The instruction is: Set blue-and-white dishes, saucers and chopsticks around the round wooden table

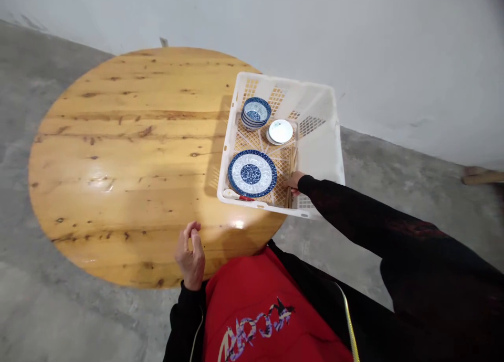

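Note:
My right hand point(294, 181) reaches into a white plastic basket point(321, 136), its fingers closed around thin wooden chopsticks point(292, 161) lying along the right side of the basket floor. Left of them is a round blue-and-white plate point(252, 173). Behind the plate stand stacked blue-rimmed bowls point(255, 112) and some small white dishes point(281, 131). A white spoon point(231, 194) and something with a red handle point(247, 198) lie at the front, partly under the plate. My left hand point(191, 254) hovers over the table's near edge, loosely curled, fingers apart and holding nothing.
The round wooden table point(129, 157) carries the basket at its right side, and the basket's right part overhangs the table edge. A pale wall point(354, 36) rises close behind. Grey concrete floor point(35, 299) surrounds the table. A wooden piece point(482, 175) shows at the far right.

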A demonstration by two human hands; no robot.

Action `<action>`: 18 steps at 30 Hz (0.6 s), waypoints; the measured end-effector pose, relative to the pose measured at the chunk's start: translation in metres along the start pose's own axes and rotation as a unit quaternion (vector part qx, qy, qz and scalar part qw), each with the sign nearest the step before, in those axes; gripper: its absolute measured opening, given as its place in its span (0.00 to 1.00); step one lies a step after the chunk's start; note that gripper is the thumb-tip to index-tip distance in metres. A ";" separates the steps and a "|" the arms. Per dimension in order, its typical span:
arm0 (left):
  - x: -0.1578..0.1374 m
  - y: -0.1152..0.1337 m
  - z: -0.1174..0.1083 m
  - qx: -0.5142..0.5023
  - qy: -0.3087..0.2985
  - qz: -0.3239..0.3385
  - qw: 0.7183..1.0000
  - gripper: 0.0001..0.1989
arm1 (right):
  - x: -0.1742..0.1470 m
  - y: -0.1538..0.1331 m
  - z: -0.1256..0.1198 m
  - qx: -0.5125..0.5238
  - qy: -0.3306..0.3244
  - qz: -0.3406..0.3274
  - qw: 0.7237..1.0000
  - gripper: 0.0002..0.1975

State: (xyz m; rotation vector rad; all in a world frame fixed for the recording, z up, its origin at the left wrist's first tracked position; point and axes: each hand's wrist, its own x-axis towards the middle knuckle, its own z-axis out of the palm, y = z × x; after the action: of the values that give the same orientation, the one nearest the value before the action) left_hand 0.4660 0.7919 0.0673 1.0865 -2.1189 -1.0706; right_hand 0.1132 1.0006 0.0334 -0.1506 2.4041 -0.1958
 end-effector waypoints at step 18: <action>0.004 -0.002 -0.001 -0.012 -0.030 0.022 0.999 0.14 | -0.009 0.010 0.001 -0.190 0.060 -0.046 0.979 0.17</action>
State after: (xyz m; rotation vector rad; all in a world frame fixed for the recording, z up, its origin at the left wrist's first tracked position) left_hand 0.4652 0.7870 0.0662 1.0044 -2.1611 -1.1183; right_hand 0.1200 1.0114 0.0362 -0.4373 2.5332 0.2216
